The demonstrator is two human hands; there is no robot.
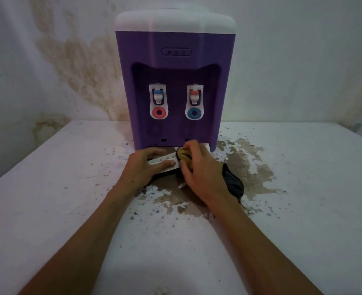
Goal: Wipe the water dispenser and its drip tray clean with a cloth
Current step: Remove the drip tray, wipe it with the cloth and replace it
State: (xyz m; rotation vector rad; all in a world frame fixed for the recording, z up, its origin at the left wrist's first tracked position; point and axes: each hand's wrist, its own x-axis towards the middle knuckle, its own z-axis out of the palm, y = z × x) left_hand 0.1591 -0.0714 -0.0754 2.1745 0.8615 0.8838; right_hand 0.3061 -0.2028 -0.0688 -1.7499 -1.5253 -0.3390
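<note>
- The right hand (199,167) curls round a dark cloth (235,184), pressing it on the drip tray (165,159).
- The left hand (146,167) grips the tray's left end, thumb along its front.
- The tray sits just before the purple dispenser (176,60) (apparently pulled out).
- Risk: a hard wipe could slide the loose tray off the flaking table (48,188).

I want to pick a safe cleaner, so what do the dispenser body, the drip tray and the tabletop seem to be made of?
The water dispenser looks like moulded plastic, purple body and white top, smooth with a dull sheen. The drip tray, held by the left hand, seems white plastic with rows of small holes. The tabletop looks painted white, the coat flaking to a brown layer beneath, possibly wood or board; I cannot tell which.
</note>
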